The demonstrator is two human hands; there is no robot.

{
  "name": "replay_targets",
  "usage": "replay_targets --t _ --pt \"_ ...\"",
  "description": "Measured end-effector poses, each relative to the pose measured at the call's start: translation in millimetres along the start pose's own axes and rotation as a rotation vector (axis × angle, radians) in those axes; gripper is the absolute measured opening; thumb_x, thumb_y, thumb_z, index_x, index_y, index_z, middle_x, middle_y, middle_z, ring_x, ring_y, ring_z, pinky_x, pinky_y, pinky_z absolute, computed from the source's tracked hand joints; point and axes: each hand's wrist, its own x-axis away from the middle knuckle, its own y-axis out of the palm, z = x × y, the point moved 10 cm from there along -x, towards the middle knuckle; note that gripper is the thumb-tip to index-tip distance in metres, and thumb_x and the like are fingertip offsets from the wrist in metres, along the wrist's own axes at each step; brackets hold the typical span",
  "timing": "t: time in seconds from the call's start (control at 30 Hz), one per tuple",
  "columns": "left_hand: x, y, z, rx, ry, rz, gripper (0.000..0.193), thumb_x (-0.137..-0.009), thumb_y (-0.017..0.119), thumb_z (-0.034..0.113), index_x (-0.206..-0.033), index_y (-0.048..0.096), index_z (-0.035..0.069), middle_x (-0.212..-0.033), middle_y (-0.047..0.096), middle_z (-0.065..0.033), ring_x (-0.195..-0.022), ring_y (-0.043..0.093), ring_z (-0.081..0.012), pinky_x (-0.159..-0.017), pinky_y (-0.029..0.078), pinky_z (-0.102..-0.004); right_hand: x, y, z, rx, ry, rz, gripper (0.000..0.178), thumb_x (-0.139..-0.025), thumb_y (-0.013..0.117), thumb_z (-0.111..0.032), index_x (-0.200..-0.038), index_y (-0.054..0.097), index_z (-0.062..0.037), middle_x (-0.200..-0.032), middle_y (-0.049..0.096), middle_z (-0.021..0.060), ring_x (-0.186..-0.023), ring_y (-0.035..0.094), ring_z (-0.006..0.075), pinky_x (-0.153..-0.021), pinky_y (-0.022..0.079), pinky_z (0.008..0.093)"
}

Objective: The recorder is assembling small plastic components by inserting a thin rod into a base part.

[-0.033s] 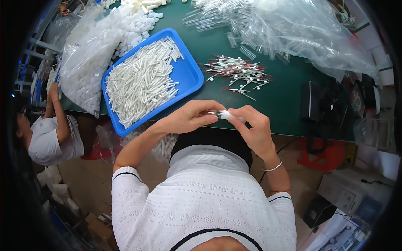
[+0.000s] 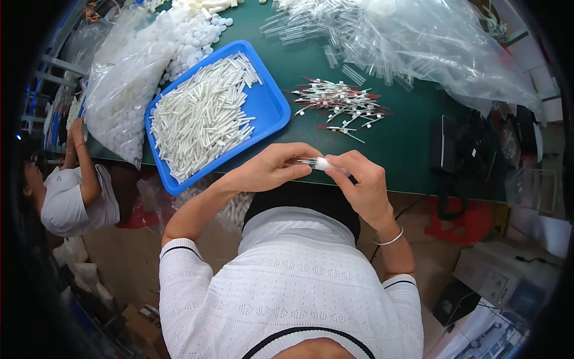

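Note:
In front of my waist, at the near table edge, my left hand (image 2: 278, 166) is closed round a clear tube (image 2: 308, 161). Thin pieces show inside or alongside it; I cannot tell which. A white cap (image 2: 323, 164) is at the tube's right end, pinched by the thumb and fingers of my right hand (image 2: 363, 179). My fingers partly hide both parts. Just beyond my hands lies a loose heap of thin white sticks with small white tabs and red ends (image 2: 344, 102).
A blue tray (image 2: 272, 107) of short white rods stands left of the heap. Behind it are a plastic bag (image 2: 122, 90) and loose white caps (image 2: 200, 45). Clear tubes (image 2: 299, 27) and a large clear bag (image 2: 442, 54) lie at far right. Another person (image 2: 78, 191) works at left.

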Motion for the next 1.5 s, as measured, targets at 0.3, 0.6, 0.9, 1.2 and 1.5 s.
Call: replay_targets --t 0.3,0.6,0.9,1.2,1.5 --pt "9 -13 5 -0.204 -0.104 0.04 0.025 -0.095 0.058 0.019 -0.112 0.061 0.001 -0.075 0.059 -0.0087 -0.069 0.053 -0.0133 -0.064 0.043 -0.0287 -2 -1 19 -0.301 0.168 -0.124 0.032 -0.078 0.073 -0.002 -0.108 0.06 -0.0017 -0.084 0.066 0.0086 -0.069 0.065 0.0127 -0.063 0.053 0.0247" --pt "9 4 -4 -0.169 -0.012 0.123 0.028 -0.101 0.044 0.024 -0.095 0.058 0.001 -0.07 0.054 -0.0117 -0.062 0.051 -0.024 -0.059 0.041 -0.0358 11 42 39 -0.765 0.437 -0.197 0.014 -0.089 0.064 -0.004 -0.1 0.061 0.0042 -0.084 0.066 0.0064 -0.072 0.063 0.0075 -0.064 0.053 0.021" --pt "24 8 10 -0.331 0.174 0.361 0.014 -0.091 0.061 0.015 -0.093 0.057 0.002 -0.075 0.058 -0.0147 -0.064 0.057 -0.0339 -0.056 0.045 -0.0381 22 51 35 -0.706 0.454 -0.248 0.015 -0.086 0.065 0.002 -0.1 0.065 0.0043 -0.088 0.066 0.0069 -0.078 0.063 0.0099 -0.069 0.054 0.0219" --pt "29 17 24 -0.684 0.27 0.412 0.021 -0.085 0.068 0.012 -0.099 0.057 0.001 -0.081 0.061 -0.0147 -0.072 0.061 -0.0309 -0.06 0.047 -0.0345 24 39 37 -0.707 0.197 0.024 0.022 -0.081 0.068 0.006 -0.102 0.07 -0.0011 -0.097 0.065 0.0078 -0.085 0.061 0.0116 -0.072 0.052 0.0228" --pt "21 30 -11 0.145 0.074 0.217 0.029 -0.101 0.045 0.024 -0.092 0.059 0.001 -0.067 0.051 0.0008 -0.059 0.042 -0.0064 -0.052 0.037 -0.0251 19 49 34 -0.889 0.147 -0.09 0.021 -0.085 0.068 -0.003 -0.106 0.07 -0.0017 -0.114 0.058 0.0113 -0.09 0.059 0.0134 -0.077 0.051 0.023"
